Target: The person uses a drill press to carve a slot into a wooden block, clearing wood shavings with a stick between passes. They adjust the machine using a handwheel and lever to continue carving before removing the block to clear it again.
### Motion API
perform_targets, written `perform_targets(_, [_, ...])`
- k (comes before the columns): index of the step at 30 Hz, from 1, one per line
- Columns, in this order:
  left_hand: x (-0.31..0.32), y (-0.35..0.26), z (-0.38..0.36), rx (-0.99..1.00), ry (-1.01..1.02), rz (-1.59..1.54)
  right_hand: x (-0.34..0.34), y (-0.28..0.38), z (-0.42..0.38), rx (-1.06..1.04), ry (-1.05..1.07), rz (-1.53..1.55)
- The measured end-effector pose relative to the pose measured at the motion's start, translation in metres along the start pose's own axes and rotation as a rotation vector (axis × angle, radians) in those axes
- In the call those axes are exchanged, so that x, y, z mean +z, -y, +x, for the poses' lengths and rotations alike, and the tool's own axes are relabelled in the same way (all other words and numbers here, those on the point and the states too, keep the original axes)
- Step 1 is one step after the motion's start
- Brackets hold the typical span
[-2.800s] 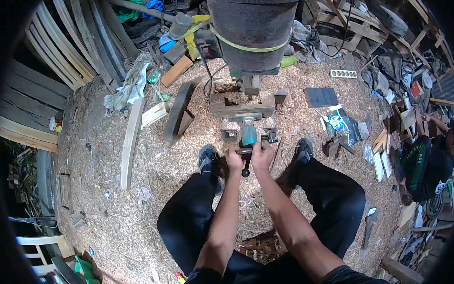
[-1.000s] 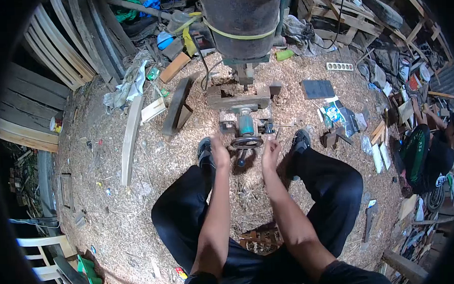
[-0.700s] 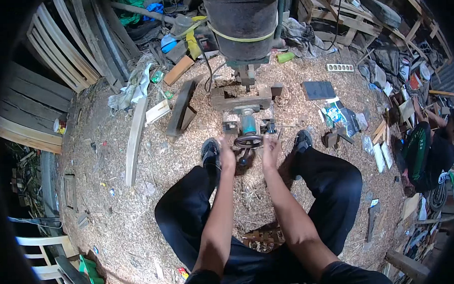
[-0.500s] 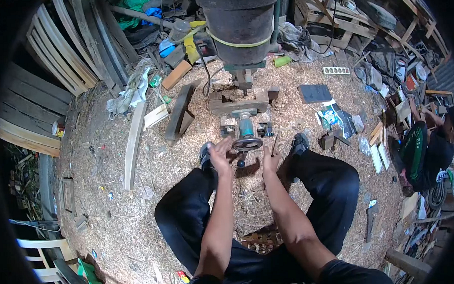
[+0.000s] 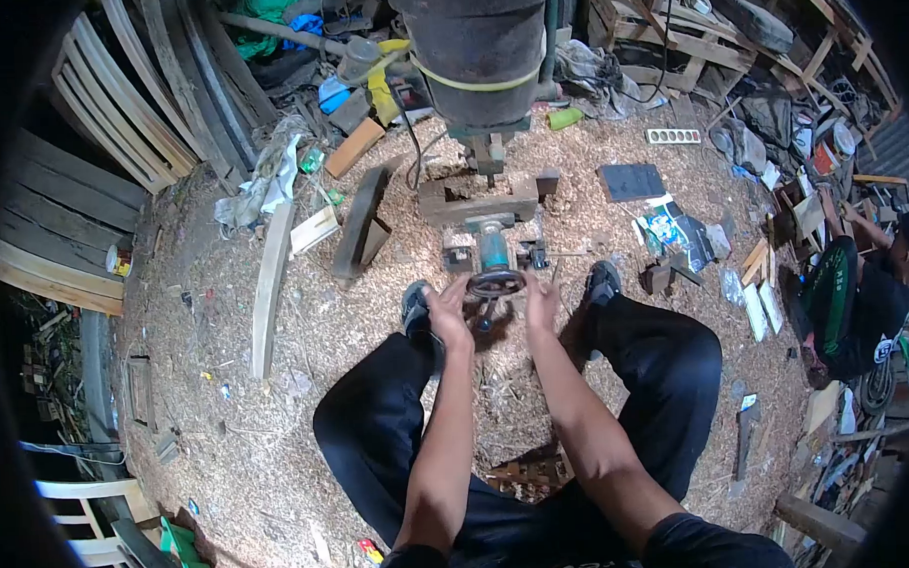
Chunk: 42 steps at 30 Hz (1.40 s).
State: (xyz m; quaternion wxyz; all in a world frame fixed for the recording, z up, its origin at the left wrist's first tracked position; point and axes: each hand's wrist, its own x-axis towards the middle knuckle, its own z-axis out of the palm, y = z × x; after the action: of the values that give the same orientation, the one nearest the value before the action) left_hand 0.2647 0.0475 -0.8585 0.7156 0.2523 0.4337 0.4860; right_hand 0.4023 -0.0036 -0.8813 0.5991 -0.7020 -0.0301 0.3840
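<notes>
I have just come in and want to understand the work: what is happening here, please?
A person sits with both bare hands at a handwheel on the front of a machine. The left hand and right hand are at opposite sides of its rim; whether the fingers touch it is unclear. Behind the wheel, a wooden piece lies across the machine. Another person is at the far right.

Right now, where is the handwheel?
In the head view, the dark handwheel sits slightly right of centre, between the left hand and the right hand, just below the teal cylinder in the picture.
</notes>
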Motion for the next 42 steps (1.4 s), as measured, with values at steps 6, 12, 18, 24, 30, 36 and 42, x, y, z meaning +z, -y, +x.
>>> perform_targets(6, [0.02,0.01,-0.005,0.004,-0.071,0.598,0.011,-0.023,0.015,-0.307,-0.068,-0.125])
perform_targets(12, [0.027,-0.002,-0.011,-0.102,-0.148,0.343,0.005,-0.003,0.007,-0.176,-0.138,-0.107])
perform_targets(18, [0.015,0.002,-0.003,0.173,-0.026,0.222,-0.009,-0.022,0.012,0.026,-0.135,-0.212])
perform_targets(24, [0.013,0.013,-0.009,0.055,-0.027,0.434,0.014,-0.006,-0.005,-0.285,-0.092,-0.175])
perform_targets(30, [0.02,0.018,0.004,-0.052,-0.235,0.581,0.008,-0.034,0.025,-0.369,-0.01,-0.11])
perform_targets(36, [0.018,-0.003,-0.009,0.078,-0.042,0.432,-0.001,-0.014,0.004,-0.139,-0.079,-0.062])
perform_targets(42, [0.014,0.038,-0.004,0.05,-0.151,0.333,0.011,-0.013,0.008,-0.168,0.041,-0.052])
